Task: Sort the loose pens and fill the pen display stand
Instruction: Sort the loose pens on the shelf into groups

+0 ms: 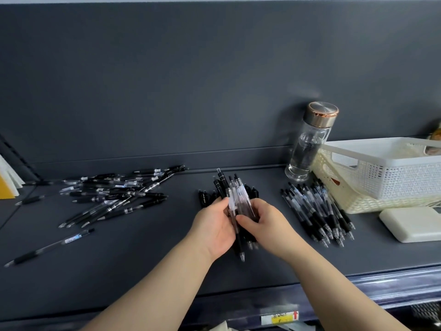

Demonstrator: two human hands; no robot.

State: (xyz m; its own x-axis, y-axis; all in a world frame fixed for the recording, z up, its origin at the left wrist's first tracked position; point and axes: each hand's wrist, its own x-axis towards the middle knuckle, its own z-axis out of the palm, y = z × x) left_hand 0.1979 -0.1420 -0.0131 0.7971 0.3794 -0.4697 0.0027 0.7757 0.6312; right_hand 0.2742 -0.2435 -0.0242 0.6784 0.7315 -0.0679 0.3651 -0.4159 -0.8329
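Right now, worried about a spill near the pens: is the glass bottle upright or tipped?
Upright: the glass bottle stands on its base on the shelf, metal lid on top, beside the white basket.

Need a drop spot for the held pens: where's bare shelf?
Bare shelf: front strip between the lone pen and the left hand gripping the pen bundle; also front right, in front of the sorted row and white case. Crowded: scattered pile back left, basket and bottle back right.
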